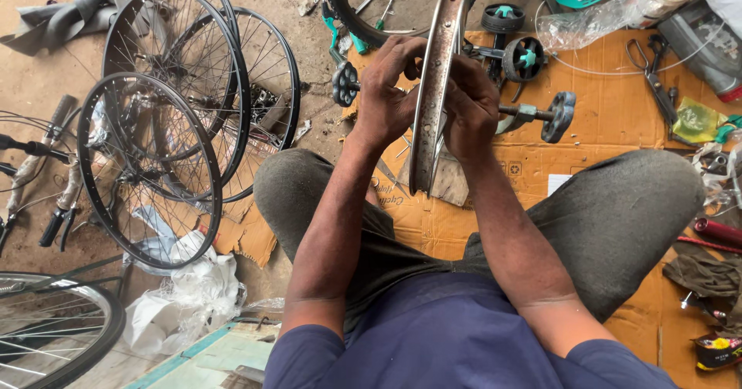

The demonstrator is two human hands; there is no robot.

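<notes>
1. The person is sitting on flattened orange-brown cardboard sheets [618, 103] and holding a bare, dull silver metal bicycle rim [434, 87] upright between the knees, edge-on to the head camera.
2. The left hand [384, 87] is gripping the rim's left flank, its fingers curled closed over the edge near the top.
3. The right hand [471, 107] is clasping the opposite flank, fingers wrapped tightly against the metal; whether a small tool or fastener is pinched there is hard to tell from this angle.
4. The rim is standing just in front of the lap, its lower end resting near the cardboard, its upper end rising toward a black tyre [348, 10] beyond.
5. As to progress, the rim is looking unfinished: no spokes, hub or tyre are showing on it, so the lacing and fitting seem yet to be done.
6. Three black spoked wheels [178, 110] are leaning together well to the left, already laced.
7. Small black training wheels with teal hubs [525, 58] are lying just behind the rim, and scissors [653, 72] are resting farther right.
</notes>
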